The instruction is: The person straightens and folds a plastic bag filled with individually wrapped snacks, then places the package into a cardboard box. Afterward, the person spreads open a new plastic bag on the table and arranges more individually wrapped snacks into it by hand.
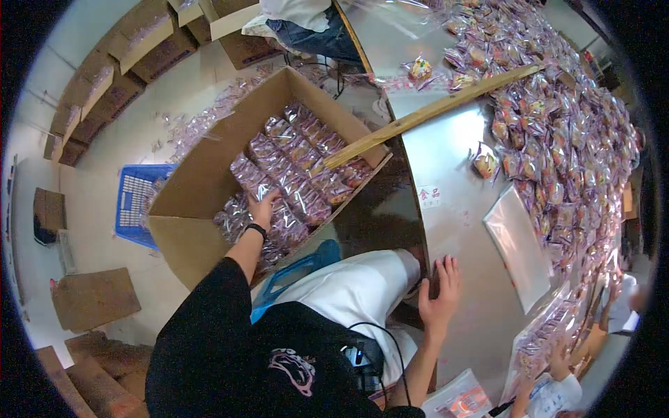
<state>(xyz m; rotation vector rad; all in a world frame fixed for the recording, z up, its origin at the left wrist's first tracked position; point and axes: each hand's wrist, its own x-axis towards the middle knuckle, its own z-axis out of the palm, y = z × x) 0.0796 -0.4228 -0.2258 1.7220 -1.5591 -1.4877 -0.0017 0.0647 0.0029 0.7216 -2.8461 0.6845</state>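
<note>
Inside a large open cardboard box (202,164), my left hand (262,211) has its fingers bent over a clear bag of wrapped snacks (252,175). A dark band circles that wrist. Rows of similar bags (296,157) fill the box, with purple and yellow wrappers showing through. My right hand (440,292) lies open at the near edge of the metal table (453,237), fingers spread and holding nothing. To its right on the table is a stack of clear plastic bags (517,244).
A wooden bar (432,111) reaches from the table over the box. Loose wrapped snacks (543,146) are heaped along the table's far side. A blue basket (139,198) stands on the floor beyond the box. Another person's hand (559,362) works at lower right.
</note>
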